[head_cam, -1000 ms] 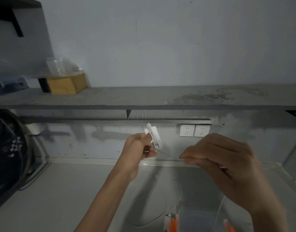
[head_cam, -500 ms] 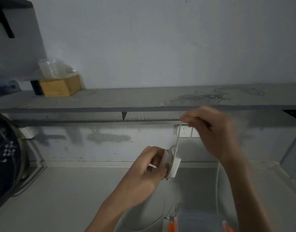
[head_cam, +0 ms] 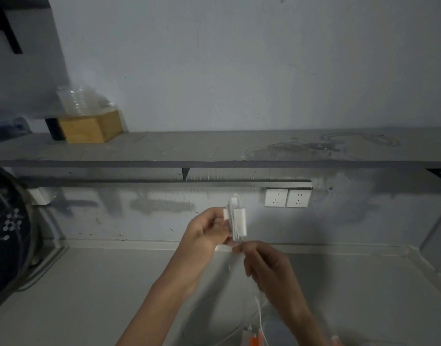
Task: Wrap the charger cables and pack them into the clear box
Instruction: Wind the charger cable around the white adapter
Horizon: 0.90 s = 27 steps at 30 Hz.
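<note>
My left hand [head_cam: 206, 231] grips a white charger block [head_cam: 238, 221] held upright in the air, with several turns of white cable wound over it. Just below the block, my right hand [head_cam: 269, 268] pinches the loose white cable [head_cam: 259, 308], which trails down toward the bottom edge. The clear box [head_cam: 276, 333] shows only partly at the bottom edge, blurred, with orange-and-white pieces [head_cam: 253, 339] next to it.
A grey counter [head_cam: 89, 283] runs under my hands to the wall. Two white wall sockets [head_cam: 288, 198] sit behind. A long grey shelf [head_cam: 214, 148] carries a wooden box [head_cam: 89, 127]. A dark round object [head_cam: 7, 236] stands at the left.
My right hand came down from above the charger to just beneath it, carrying the cable around the block. My left hand lifted the charger slightly and turned it upright.
</note>
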Each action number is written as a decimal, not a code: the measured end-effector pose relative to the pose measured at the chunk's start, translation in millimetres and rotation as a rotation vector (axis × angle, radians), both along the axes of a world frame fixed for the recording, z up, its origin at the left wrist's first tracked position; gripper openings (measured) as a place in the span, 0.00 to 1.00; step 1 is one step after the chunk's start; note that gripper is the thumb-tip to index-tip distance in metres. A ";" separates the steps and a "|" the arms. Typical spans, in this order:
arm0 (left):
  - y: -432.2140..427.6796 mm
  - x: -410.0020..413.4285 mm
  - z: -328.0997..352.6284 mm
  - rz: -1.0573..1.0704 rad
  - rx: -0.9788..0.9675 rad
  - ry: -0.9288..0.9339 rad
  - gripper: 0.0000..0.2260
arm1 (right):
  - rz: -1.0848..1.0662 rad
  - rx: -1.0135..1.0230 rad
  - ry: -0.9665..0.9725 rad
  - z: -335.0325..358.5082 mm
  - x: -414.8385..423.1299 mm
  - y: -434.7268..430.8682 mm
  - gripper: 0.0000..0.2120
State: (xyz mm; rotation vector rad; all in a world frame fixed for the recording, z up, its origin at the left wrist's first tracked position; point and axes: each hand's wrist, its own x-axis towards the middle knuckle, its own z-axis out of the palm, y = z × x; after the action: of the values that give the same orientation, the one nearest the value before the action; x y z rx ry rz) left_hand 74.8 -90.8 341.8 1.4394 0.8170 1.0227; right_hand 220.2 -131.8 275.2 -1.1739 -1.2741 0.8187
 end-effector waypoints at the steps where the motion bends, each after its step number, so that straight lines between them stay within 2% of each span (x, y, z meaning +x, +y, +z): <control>1: 6.9 1.5 -3.3 0.060 -0.018 -0.011 0.08 | -0.022 -0.006 -0.023 -4.7 -3.4 -8.0 0.11; 3: 21.1 3.4 -10.0 0.153 -0.114 -0.088 0.08 | -0.001 -0.041 -0.135 -11.9 -7.8 -22.9 0.07; 6: 41.7 -1.8 -16.9 0.256 -0.191 -0.121 0.08 | 0.089 -0.047 -0.358 -8.7 -6.3 -43.3 0.14; 9: 48.6 -9.2 -24.0 0.233 -0.168 0.008 0.08 | -0.041 0.093 -0.592 9.9 4.7 -54.8 0.12; 11: 41.9 -8.2 -27.6 0.191 -0.085 0.124 0.07 | -0.086 0.225 -0.725 24.7 14.3 -56.0 0.11; 15: 16.3 2.9 -24.9 0.111 0.068 0.281 0.05 | -0.163 0.459 -0.850 59.2 31.5 -44.9 0.11; 18: -4.4 5.5 -15.4 -0.009 0.149 0.327 0.06 | -0.284 0.556 -0.786 86.6 46.5 -26.2 0.08; 20: -17.2 2.4 -5.8 -0.083 0.225 0.351 0.08 | -0.320 0.507 -0.673 95.9 54.7 -10.0 0.03; 23: -28.4 -4.4 11.6 -0.136 0.290 0.368 0.10 | -0.200 0.321 -0.399 92.2 58.5 8.3 0.03; 27: -34.0 -10.6 24.9 -0.183 0.206 0.234 0.12 | 0.015 0.224 -0.176 65.7 40.4 15.0 0.06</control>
State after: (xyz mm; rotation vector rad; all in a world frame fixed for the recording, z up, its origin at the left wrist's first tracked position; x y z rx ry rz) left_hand 64.2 -124.9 366.8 1.8002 0.7453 0.8270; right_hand 260.6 -116.8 340.9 -1.0744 -1.4793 0.5751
